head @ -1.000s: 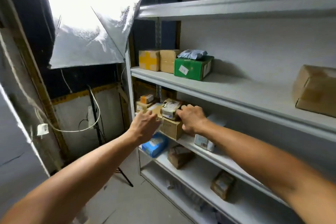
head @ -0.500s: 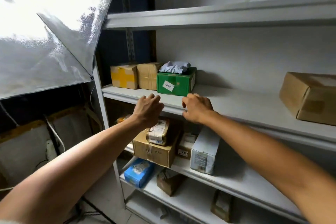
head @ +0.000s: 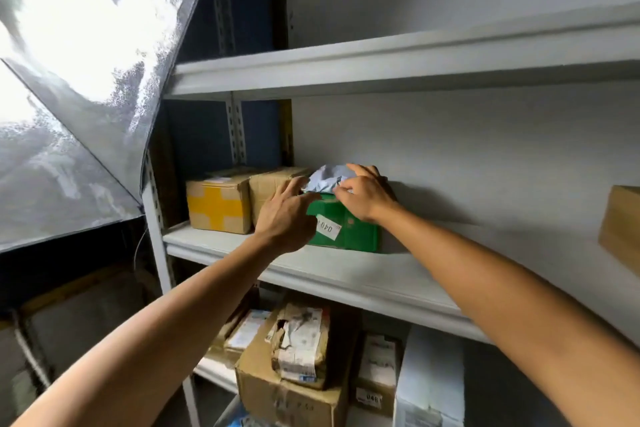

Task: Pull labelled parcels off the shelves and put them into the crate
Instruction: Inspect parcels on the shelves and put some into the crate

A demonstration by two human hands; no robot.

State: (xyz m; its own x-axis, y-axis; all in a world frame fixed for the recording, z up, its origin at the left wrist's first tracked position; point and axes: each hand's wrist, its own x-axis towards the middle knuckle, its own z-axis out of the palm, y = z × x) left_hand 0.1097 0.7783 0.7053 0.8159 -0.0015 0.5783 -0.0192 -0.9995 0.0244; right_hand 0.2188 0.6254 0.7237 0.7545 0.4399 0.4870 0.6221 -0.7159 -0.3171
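Both arms reach up to the middle shelf of a grey metal rack. The right hand lies on top of the green box, its fingers curled over a crumpled grey-blue bag that sits on the box, with the thumb and forefinger pinching the bag's near edge. The left hand is at the box's left front corner, fingers spread and only loosely bent, their tips at the box's top edge just beside the bag; whether they actually touch it cannot be told. A white label with printed digits is stuck on the green box's front face, partly covered by the left hand. The green box stands on the shelf against the back wall, touching a plain brown carton on its left, and beside that stands a carton with a yellow tape cross. Far right on the same shelf, well apart, the edge of another brown box shows. On the shelf below lie more parcels: a large carton carrying a torn, labelled packet, and a white box at the right. A silver reflector fills the upper left.
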